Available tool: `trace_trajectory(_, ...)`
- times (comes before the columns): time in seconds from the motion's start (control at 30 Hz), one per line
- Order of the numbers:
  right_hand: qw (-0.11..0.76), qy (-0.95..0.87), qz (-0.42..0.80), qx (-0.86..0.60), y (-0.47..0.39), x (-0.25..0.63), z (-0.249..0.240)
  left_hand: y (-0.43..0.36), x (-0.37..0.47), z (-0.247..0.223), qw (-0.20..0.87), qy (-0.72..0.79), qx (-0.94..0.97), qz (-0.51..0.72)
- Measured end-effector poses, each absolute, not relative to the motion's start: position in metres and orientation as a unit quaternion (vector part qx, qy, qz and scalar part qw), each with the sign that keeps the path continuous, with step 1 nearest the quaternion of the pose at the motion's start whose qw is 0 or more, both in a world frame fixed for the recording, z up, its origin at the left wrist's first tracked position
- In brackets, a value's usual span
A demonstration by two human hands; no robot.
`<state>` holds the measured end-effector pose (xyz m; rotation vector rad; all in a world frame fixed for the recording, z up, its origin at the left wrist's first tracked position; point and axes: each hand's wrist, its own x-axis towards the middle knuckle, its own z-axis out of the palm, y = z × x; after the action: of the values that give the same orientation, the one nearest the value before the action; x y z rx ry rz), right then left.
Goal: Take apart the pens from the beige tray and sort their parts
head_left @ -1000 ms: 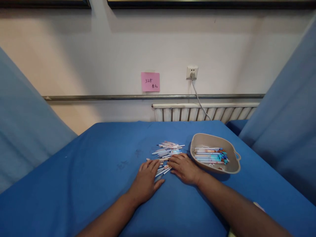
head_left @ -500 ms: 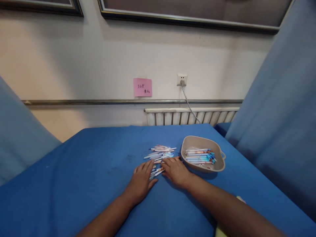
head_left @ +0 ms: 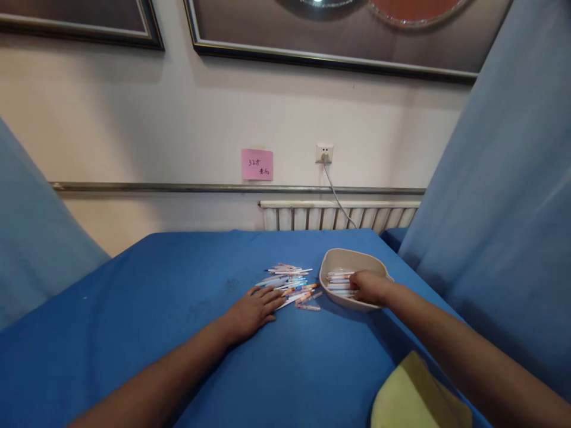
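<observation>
A loose pile of pens [head_left: 292, 284], white, blue and orange, lies on the blue-covered table. My left hand [head_left: 254, 309] rests flat at the pile's left side, its outstretched fingers touching the nearest pens. To the right stands a beige plastic basket [head_left: 330, 261] with more pens [head_left: 339, 285] laid side by side in it. My right hand [head_left: 368, 288] reaches inside, over the right ends of those pens. Its fingers point down and are mostly hidden, so I cannot see whether they grip any pens.
Near the front right edge sits a yellow-green object [head_left: 410, 395], partly beneath my right forearm. Blue curtains [head_left: 499, 178] hang on both sides. Behind the table are a radiator [head_left: 312, 217], a metal rail [head_left: 187, 188] and a plugged-in cord [head_left: 336, 199].
My right hand has left the pile and moved right into the basket. My left hand stays by the pile, now lying flatter. Orange pens my right hand had covered are visible.
</observation>
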<state>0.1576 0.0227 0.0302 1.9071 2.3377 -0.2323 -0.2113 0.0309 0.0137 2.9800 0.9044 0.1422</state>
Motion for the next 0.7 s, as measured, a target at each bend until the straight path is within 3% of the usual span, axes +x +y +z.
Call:
trace_trajectory(0.37,0.059,0.794,-0.039,0.604,0.015,0.152,0.025,0.03,-0.212,0.023,0.0,0.268,0.963,0.039)
trace_trajectory(0.57,0.056,0.801,-0.026,0.596,0.011,0.162,0.033,0.003,-0.212,0.006,0.002,0.446,0.866,0.226)
trace_trajectory(0.7,0.021,0.778,0.013,0.628,0.002,0.163,0.058,-0.002,-0.214,-0.001,0.036,0.479,0.827,0.293)
